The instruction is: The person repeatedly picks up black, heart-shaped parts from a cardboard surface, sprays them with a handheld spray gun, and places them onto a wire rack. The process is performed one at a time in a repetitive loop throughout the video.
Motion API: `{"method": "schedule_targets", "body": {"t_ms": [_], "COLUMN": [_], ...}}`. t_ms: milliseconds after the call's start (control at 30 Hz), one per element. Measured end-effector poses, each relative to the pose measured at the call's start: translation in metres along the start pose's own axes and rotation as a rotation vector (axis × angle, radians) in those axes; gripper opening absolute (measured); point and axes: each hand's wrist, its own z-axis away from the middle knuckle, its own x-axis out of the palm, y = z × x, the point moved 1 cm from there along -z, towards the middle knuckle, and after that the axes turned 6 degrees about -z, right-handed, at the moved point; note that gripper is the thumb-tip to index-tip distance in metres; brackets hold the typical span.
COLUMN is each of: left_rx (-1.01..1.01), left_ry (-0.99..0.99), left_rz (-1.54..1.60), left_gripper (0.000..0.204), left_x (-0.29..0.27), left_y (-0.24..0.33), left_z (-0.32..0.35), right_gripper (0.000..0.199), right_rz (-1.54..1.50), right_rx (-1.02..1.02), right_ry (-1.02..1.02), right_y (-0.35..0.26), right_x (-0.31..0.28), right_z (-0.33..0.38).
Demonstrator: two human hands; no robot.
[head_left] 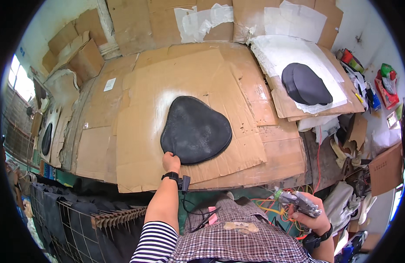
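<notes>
On the cardboard before me lies a black, rounded-triangular seat pad (196, 130), its surface dusted with pale specks. My left hand (171, 162) pinches the pad's near-left edge between thumb and fingers. Low on the right, away from the pad, my right hand (314, 215) is wrapped round a metal spray gun (299, 203). The gun's tip is greenish and points left; most of its handle is hidden in my palm. Another black seat pad (305, 84), with a raised, curved top, rests on white paper at the far right.
Cardboard sheets (136, 149) cover the table, and more cardboard stands along the back. A wire rack (79, 223) hung with dark pieces is at the lower left. Orange and yellow hoses (272, 209) dangle near my right hand. Bags and clutter (388, 87) line the right side.
</notes>
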Motion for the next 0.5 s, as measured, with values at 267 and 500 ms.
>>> {"method": "schedule_targets", "body": {"t_ms": [267, 500], "left_rx": [-0.2, -0.482], "left_ry": [-0.077, -0.14], "left_rz": [0.628, 1.02], "left_gripper": [0.014, 0.03], "left_x": [0.028, 0.026], "left_y": [-0.012, -0.012], "left_z": [-0.023, -0.015], "right_gripper": [0.058, 0.058], "right_rz": [-0.02, -0.124], "right_rx": [-0.021, 0.024], "right_ry": [0.056, 0.334], "right_y": [0.007, -0.006], "right_x": [-0.009, -0.012], "right_z": [-0.006, 0.009]}}
